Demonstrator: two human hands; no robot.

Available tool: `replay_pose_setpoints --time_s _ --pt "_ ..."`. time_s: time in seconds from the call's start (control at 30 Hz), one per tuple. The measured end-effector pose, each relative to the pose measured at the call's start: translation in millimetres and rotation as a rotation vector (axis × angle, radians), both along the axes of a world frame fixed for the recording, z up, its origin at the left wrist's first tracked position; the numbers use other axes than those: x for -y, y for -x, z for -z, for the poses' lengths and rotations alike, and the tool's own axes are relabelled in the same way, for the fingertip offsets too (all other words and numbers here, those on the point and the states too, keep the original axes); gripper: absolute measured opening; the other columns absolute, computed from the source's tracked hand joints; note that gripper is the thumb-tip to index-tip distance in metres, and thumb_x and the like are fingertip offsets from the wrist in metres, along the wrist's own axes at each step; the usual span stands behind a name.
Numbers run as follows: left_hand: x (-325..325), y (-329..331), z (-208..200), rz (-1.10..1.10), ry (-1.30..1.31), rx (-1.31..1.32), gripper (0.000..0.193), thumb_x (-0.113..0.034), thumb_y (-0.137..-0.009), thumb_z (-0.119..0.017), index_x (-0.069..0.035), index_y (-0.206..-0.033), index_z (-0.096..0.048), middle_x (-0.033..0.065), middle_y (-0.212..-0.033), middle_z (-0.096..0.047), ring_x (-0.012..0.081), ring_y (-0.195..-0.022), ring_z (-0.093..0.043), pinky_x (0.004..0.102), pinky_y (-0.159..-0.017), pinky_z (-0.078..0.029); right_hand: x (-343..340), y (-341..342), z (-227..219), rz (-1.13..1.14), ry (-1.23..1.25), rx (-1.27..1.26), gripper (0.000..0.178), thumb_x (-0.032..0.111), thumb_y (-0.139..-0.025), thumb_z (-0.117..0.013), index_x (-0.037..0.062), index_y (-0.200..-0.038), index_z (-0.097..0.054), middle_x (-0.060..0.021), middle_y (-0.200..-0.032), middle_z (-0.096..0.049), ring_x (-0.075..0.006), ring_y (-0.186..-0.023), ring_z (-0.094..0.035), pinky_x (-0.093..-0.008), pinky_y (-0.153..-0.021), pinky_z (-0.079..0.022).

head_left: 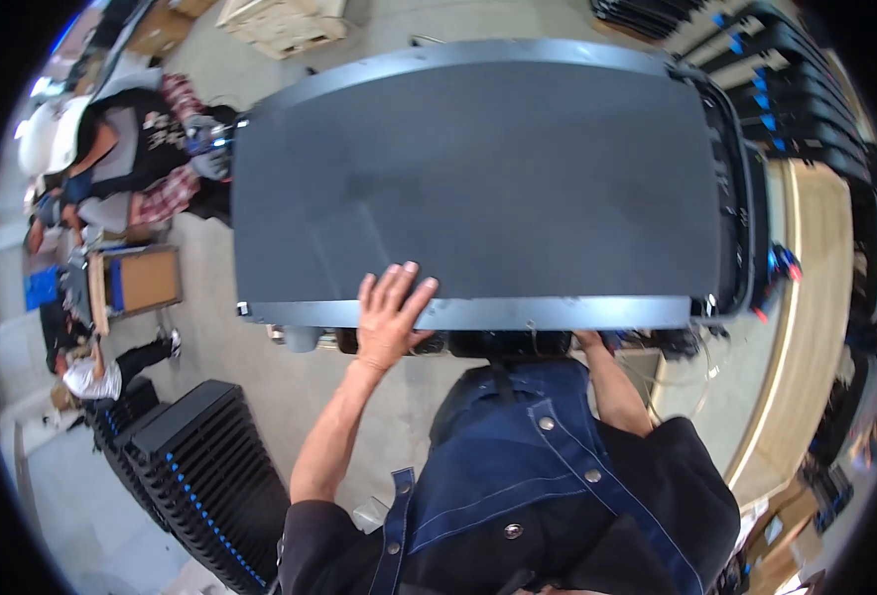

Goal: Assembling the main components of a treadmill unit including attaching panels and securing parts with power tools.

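A long treadmill deck (498,188) with a black belt and grey side rails lies crosswise in front of me. My left hand (391,315) rests on its near rail (558,314), with the fingers spread and their tips on the belt. The thumb lies along the rail, and nothing is in this hand. My right hand (590,342) reaches beneath the near rail, right of the middle. Its fingers are hidden there, so whether it holds anything does not show. Dark parts show under the deck between my hands.
A person (141,149) in a white cap has gloved hands at the deck's left end. Black frames are stacked at lower left (200,466) and upper right (796,99). A wooden bench (806,297) runs along the right. Another person (101,367) is farther left, near a cart (141,278).
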State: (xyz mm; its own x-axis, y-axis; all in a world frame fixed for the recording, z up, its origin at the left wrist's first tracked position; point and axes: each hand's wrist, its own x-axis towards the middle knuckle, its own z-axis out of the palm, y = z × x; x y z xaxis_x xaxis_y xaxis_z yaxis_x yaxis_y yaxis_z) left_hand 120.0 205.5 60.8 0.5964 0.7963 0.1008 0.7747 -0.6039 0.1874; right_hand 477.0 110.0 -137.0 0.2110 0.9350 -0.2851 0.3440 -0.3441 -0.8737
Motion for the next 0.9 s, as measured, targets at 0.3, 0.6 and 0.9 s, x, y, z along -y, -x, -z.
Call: replay_pose_setpoints --time_s 0.3,0.6,0.9 --pt "-4 -1 -2 0.025 -0.041 0.002 0.090 -0.040 -0.056 -0.090 -0.028 -0.140 -0.060 0.0070 -0.153 -0.050 0.0280 -0.140 -0.046 0.0544 -0.118 -0.030 29 -34 5 0.290 -0.006 -0.857 0.044 0.037 -0.101 -0.053 0.0089 -0.134 -0.060 -0.0115 -0.134 -0.063 -0.0317 -0.126 -0.057 -0.0461 -0.107 -0.046" --pt "-1 7 -5 0.038 -0.005 -0.025 0.105 -0.041 -0.055 -0.091 -0.030 -0.151 -0.049 0.0054 -0.159 -0.042 0.0264 -0.145 -0.042 0.0549 -0.119 -0.029 25 -8 -6 0.471 0.152 -1.346 0.048 0.047 -0.101 -0.052 0.0120 -0.131 -0.063 -0.0055 -0.132 -0.066 -0.0296 -0.124 -0.060 -0.0456 -0.106 -0.048" --pt "4 1 8 0.106 -0.161 -0.033 0.092 -0.023 -0.073 -0.081 -0.025 -0.156 -0.040 0.0110 -0.160 -0.038 0.0311 -0.148 -0.037 0.0601 -0.120 -0.026 -3 33 -61 0.926 0.269 -1.723 0.030 0.038 -0.096 -0.058 0.0134 -0.106 -0.071 -0.0046 -0.100 -0.073 -0.0244 -0.087 -0.067 -0.0410 -0.075 -0.055"
